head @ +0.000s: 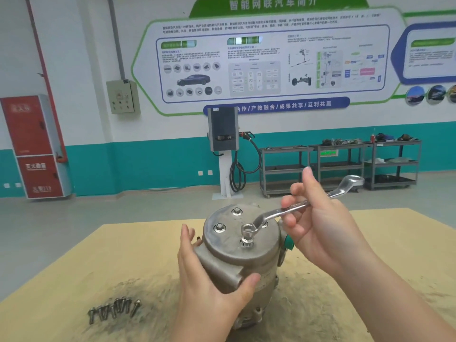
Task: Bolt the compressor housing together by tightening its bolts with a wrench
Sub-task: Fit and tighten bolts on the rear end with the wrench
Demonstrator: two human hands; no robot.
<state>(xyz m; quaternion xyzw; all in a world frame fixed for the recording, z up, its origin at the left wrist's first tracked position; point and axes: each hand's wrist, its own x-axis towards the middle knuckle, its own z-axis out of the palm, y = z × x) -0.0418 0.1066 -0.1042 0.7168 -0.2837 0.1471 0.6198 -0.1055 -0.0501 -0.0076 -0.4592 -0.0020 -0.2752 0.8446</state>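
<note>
Ring wrench (293, 208) over hex bolt (246, 241)

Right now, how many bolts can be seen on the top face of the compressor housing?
4: far bolt, left bolt, near bolt under the wrench ring, right bolt partly hidden behind the wrench.

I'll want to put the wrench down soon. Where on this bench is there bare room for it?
Free: the board right of the compressor housing, out to its right edge, and the far-left strip beyond the left hand. Crowded: the front-left corner with the loose bolts, and around the housing, where the right hand holds the wrench.
</note>
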